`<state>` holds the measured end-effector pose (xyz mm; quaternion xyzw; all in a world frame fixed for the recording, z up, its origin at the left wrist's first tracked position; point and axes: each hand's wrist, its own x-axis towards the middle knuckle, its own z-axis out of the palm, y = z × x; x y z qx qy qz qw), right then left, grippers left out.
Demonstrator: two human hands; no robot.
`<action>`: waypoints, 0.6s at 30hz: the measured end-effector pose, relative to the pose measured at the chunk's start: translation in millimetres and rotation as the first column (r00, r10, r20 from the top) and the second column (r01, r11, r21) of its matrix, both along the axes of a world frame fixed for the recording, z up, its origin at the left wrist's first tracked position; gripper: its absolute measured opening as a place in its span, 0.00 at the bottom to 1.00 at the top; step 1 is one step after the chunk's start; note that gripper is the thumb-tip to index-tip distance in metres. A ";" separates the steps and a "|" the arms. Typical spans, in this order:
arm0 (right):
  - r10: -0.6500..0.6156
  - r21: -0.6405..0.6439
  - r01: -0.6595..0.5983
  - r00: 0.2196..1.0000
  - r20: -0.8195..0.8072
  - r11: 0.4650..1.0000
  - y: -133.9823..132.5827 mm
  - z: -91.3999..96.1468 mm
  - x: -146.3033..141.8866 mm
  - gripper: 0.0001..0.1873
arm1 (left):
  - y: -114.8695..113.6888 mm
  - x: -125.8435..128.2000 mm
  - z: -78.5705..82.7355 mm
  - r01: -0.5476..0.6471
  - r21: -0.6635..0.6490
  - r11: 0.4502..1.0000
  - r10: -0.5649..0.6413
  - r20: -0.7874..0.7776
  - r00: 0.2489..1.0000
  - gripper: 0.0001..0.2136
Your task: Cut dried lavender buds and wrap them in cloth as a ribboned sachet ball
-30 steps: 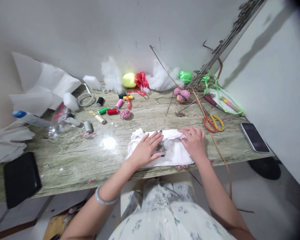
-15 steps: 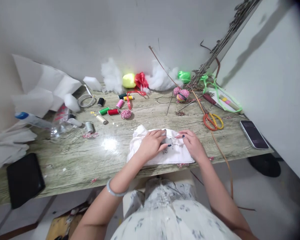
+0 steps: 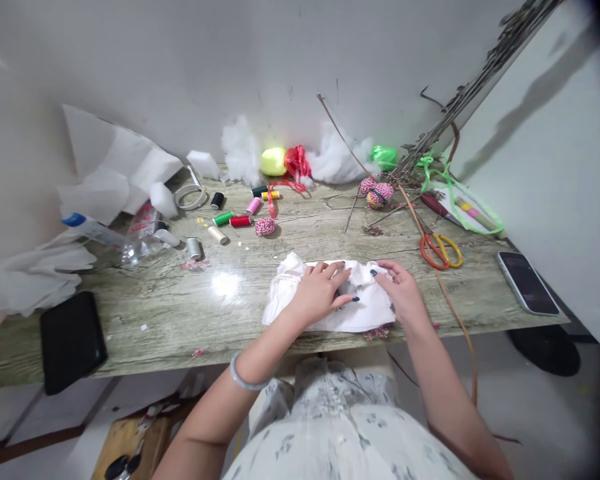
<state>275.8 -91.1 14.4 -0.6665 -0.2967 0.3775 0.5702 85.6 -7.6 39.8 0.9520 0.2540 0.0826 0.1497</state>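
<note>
A piece of white cloth (image 3: 347, 323), folded and wrinkled, lies near the front edge of the table. My left hand (image 3: 321, 291) rests on it with the fingers spread and the thumb apart. At the cloth's upper right, my right hand (image 3: 399, 287) pinches the raised edge between thumb and fingers. A small dark mark shows on the cloth below my left fingers, mostly hidden. The cloth's left end is bunched up in loose folds.
Thread spools (image 3: 241, 221) and a red-white twine ball (image 3: 265, 227) lie beyond the cloth. Scissors (image 3: 433, 251) and a phone (image 3: 529, 283) are at the right. White stuffing (image 3: 241, 152) and dry twigs (image 3: 430, 137) stand by the wall. A black tablet-like object (image 3: 73, 342) lies left.
The view has shifted slightly left. My right hand has drawn the cloth's edge outward to the right, and the greyish patch between my hands is now mostly covered by cloth.
</note>
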 end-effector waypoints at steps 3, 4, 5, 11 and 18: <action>0.022 0.022 -0.022 1.000 0.002 1.000 9.0 -0.3 -17.8 0.18 | -1.1 1.1 0.0 -0.003 -0.002 1.000 0.003 0.011 1.000 0.23; 0.026 0.029 -0.026 1.000 0.013 0.999 11.5 -0.5 -24.5 0.16 | -1.1 1.6 0.0 -0.003 -0.005 1.000 0.003 0.012 1.000 0.23; 0.038 0.038 -0.040 0.999 0.032 0.999 13.3 -0.6 -31.1 0.15 | -0.7 2.1 0.0 -0.004 -0.011 1.000 0.004 0.011 1.000 0.22; 0.213 0.054 -0.276 0.839 0.500 0.960 8.9 1.6 -50.8 0.17 | 13.0 -13.9 5.7 0.080 -0.215 0.973 -0.055 0.123 0.991 0.17; 0.348 -0.020 -0.396 0.781 0.518 0.918 1.3 -3.0 -35.5 0.21 | 41.1 -69.7 7.3 -0.418 -0.273 0.866 0.473 0.183 0.862 0.17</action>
